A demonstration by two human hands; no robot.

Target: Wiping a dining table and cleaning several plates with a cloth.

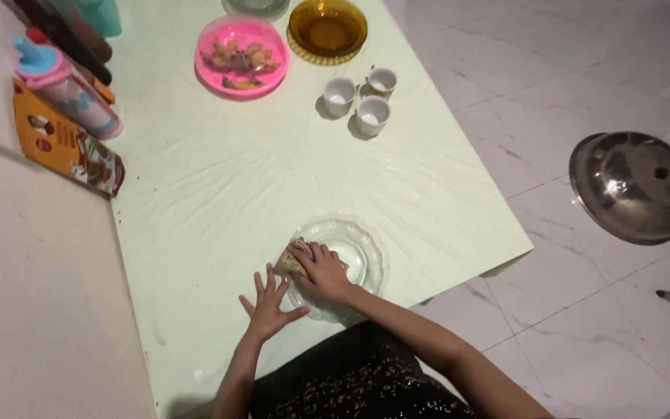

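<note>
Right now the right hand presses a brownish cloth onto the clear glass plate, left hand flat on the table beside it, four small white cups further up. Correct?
Not quite: the head view shows three small white cups, not four. The rest holds: the right hand presses a brownish cloth onto the clear glass plate, and the left hand lies flat on the pale green table beside it.

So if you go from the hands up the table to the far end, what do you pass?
Left hand flat on the table, right hand on a cloth in the clear glass plate, three white cups, pink bowl, amber glass bowl.
</note>
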